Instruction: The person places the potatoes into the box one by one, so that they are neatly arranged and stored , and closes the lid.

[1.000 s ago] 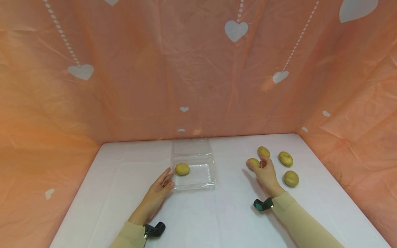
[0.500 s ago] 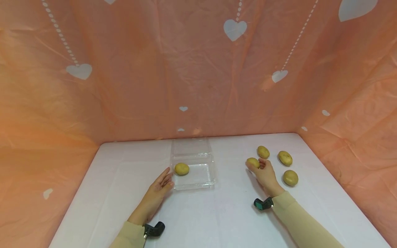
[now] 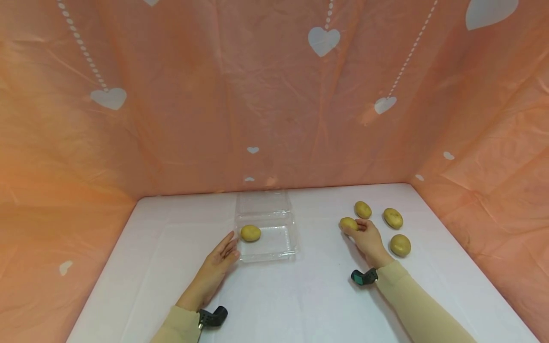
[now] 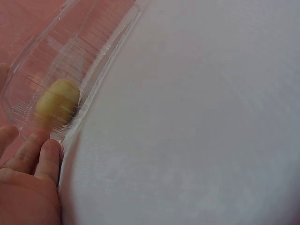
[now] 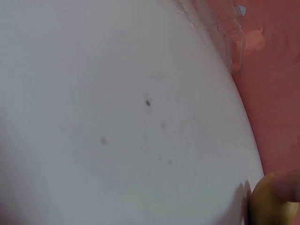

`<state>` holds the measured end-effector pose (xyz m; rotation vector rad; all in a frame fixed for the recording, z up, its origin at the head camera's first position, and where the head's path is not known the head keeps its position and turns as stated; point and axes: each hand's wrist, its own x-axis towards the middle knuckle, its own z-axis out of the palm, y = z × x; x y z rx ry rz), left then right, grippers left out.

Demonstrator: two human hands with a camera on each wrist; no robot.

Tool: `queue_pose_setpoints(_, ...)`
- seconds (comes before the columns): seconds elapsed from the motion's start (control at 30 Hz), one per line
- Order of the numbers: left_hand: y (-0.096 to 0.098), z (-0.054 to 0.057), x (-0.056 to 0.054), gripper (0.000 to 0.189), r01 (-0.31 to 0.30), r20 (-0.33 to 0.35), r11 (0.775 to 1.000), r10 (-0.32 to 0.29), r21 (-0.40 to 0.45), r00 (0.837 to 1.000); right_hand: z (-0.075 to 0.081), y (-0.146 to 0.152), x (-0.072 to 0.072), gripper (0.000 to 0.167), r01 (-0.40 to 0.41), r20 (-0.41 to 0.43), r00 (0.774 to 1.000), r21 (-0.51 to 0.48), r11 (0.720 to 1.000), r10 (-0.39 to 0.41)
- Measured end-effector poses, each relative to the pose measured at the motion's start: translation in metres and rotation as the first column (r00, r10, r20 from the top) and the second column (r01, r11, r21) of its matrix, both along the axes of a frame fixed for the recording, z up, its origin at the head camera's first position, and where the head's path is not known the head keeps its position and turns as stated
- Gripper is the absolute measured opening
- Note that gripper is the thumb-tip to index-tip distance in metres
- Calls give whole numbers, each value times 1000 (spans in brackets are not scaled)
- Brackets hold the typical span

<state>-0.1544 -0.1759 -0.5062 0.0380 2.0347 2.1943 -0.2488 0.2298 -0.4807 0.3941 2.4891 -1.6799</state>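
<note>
My right hand (image 3: 368, 242) pinches a yellow potato (image 3: 348, 223) between thumb and fingers at the right of the table; in the right wrist view that potato (image 5: 269, 204) shows at the bottom right corner, the thumb over it. A clear plastic clamshell box (image 3: 279, 256) lies with its lid (image 3: 263, 202) folded back, left of the middle. One potato (image 3: 250, 233) sits inside it at the left end. Beside the box's left wall, my left hand (image 3: 214, 269) has its fingers extended, the fingertips right at the wall, as the left wrist view also shows.
Around the right hand lie three more potatoes: one (image 3: 363, 209) just behind it, one (image 3: 392, 218) farther right and one (image 3: 400, 245) by the wrist. Orange cloth (image 3: 283, 119) with white hearts walls in the white table (image 3: 300, 305) at the back and sides.
The whole head view has shifted very slightly. The right hand stays at the same place with the potato between its fingers, and the left hand keeps still beside the box.
</note>
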Motion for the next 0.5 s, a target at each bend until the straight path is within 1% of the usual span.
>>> queue_pose_setpoints(0.27,0,1,1,70,-5,3,1000,5,-14,1000,3,-2,-1,73,-22,-26,999,18,1000,22)
queue_pose_setpoints(0.43,1,1,0,69,-12,5,1000,12,-14,1000,8,-9,1,70,-86,-63,994,39,996,89)
queue_pose_setpoints(0.5,1,2,0,69,-13,6,1000,13,-11,1000,10,-14,2,67,-117,-93,988,59,991,122)
